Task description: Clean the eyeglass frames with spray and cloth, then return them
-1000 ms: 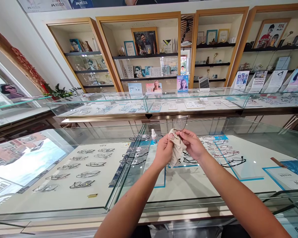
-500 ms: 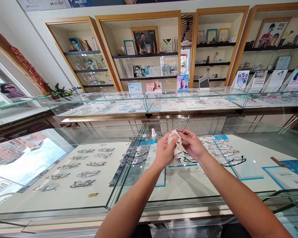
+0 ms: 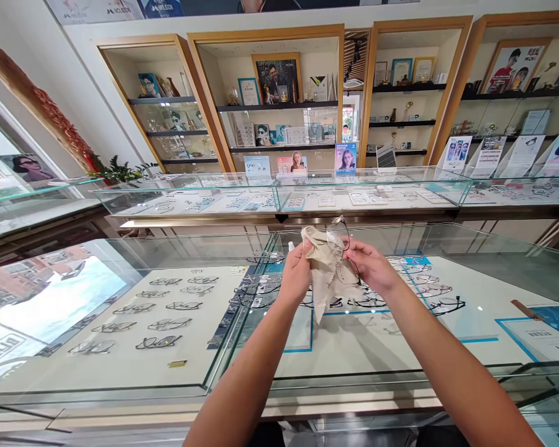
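Right hand point(image 3: 373, 268): grip pinching thin-rimmed eyeglasses point(image 3: 341, 239) near bridge. Left hand point(image 3: 295, 276): grip closed on limp cloth point(image 3: 323, 274), at eyeglasses' 9 o'clock. Eyeglasses likely light, fragile; hold by rim.

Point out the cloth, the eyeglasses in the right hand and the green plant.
Cloth point(image 3: 323, 276): head view, middle of its draped fabric.
Held eyeglasses point(image 3: 348, 272): head view, on the lower lens.
Green plant point(image 3: 121, 171): head view, among its leaves.

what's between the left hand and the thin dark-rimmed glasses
The head view shows a hanging cream fabric cloth between the left hand and the glasses.
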{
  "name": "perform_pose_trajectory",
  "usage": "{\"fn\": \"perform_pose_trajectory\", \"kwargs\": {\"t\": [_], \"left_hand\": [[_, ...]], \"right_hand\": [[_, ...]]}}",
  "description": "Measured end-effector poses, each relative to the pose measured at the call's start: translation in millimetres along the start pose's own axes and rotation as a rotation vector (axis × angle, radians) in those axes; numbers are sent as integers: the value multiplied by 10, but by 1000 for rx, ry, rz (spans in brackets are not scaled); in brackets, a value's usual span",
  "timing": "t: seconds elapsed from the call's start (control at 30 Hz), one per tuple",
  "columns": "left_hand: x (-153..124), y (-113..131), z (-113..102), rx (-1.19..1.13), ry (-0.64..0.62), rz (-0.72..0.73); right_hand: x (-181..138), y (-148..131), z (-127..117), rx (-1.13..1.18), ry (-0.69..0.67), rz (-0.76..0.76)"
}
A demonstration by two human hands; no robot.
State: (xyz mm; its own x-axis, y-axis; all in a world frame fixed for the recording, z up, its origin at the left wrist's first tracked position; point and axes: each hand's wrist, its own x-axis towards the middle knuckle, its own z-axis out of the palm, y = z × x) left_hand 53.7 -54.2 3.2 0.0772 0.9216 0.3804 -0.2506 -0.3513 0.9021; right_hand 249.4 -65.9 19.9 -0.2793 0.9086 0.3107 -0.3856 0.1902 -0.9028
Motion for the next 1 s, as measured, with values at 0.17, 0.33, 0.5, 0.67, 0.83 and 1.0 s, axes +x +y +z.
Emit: {"fn": "perform_pose_trajectory", "kwargs": {"t": [0.17, 0.33, 0.5, 0.67, 0.83, 1.0], "left_hand": [[23, -7, -15, -14, -17, 12], [36, 68, -42, -44, -136, -29], [5, 168, -26, -29, -234, -58], [-23, 88, 39, 24, -55, 6], [32, 79, -76, -6, -190, -16], [42, 144, -106, -39, -314, -59]], "right_hand": [[26, 92, 24, -137, -69, 65], [20, 109, 30, -37, -74, 192], [6, 96, 10, 36, -68, 253], [-8, 147, 62, -10, -108, 249], [1, 116, 43, -20, -113, 267], [17, 105, -30, 41, -98, 267]]}}
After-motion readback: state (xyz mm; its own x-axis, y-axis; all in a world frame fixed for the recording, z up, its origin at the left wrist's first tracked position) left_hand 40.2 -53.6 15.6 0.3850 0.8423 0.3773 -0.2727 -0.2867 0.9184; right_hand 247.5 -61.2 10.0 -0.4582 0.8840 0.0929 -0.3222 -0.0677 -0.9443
